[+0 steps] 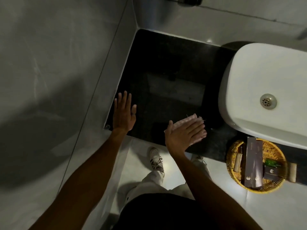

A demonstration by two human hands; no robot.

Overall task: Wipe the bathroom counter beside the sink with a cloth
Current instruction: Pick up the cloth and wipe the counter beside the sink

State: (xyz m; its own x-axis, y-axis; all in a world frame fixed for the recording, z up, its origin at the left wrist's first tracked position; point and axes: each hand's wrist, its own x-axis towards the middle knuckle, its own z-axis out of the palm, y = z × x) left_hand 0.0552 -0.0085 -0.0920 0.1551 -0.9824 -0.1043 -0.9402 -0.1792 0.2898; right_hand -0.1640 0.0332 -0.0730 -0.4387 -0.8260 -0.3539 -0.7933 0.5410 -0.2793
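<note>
- Head view: right hand (184, 135), fingers together, lies flat on the cloth (191, 122), pressing it onto the dark counter (166, 63) near edge, just left of the sink (249, 80).
- Left hand (123, 113) flat, fingers loosely spread, empty, at the counter's left edge.
- Wiping looks underway; next, sweep toward the far corner.

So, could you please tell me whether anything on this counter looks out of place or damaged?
Only small things: the cloth under the right hand has frayed threads, and the wicker basket overhangs the dark counter's front edge.
</note>
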